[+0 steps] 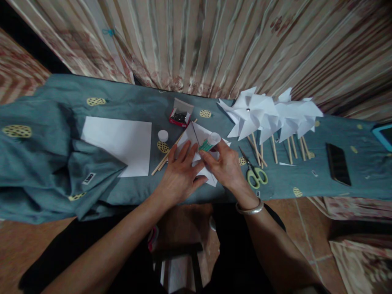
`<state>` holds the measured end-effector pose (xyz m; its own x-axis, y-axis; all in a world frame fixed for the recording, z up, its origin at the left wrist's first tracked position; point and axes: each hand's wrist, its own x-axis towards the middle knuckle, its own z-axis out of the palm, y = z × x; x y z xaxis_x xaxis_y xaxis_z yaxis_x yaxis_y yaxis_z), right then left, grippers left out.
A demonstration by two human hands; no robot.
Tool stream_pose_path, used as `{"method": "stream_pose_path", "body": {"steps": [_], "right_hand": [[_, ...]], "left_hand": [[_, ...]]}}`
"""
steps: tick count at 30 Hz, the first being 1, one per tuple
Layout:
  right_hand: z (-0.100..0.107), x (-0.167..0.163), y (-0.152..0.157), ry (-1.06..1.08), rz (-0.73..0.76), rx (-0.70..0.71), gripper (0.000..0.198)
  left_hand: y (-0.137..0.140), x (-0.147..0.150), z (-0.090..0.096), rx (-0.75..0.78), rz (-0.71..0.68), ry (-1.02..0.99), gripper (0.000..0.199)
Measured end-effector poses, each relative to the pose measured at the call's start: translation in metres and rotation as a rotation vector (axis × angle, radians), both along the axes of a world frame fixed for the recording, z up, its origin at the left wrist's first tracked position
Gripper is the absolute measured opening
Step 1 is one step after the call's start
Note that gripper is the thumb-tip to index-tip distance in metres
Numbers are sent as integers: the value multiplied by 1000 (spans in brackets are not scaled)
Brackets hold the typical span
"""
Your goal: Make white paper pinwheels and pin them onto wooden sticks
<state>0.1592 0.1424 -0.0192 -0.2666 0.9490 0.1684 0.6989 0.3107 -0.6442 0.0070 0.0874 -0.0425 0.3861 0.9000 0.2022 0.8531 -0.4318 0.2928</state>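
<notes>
My left hand (182, 173) lies flat with fingers spread on a cut square of white paper (196, 132), pressing it to the cloth. In my right hand (225, 165) is a green and white glue stick (210, 141), tilted, its lower end down at the paper near my left fingertips. Whether its tip touches the paper is hidden by my fingers. The white glue cap (163, 135) sits off to the left. Thin wooden sticks (159, 166) lie beside and partly under the paper.
An open red box of dark pins (180, 116) stands behind the paper. White sheets (134, 147) lie left, partly under folded cloth (92, 171). To the right are green-handled scissors (256, 176), several paper pinwheels (260, 112) on sticks, a phone (338, 164) and a blue-edged object (382, 136).
</notes>
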Motion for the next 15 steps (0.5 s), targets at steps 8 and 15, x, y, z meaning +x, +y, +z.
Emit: {"method": "stream_pose_path", "body": {"steps": [8,15], "right_hand": [[0,4,-2,-6,45,19,21],[-2,9,-4,-7,51,40,22]], "left_hand": [[0,0,-1,0,-5,0,43],[-1,0,-1,-1,-1,-11,42]]}}
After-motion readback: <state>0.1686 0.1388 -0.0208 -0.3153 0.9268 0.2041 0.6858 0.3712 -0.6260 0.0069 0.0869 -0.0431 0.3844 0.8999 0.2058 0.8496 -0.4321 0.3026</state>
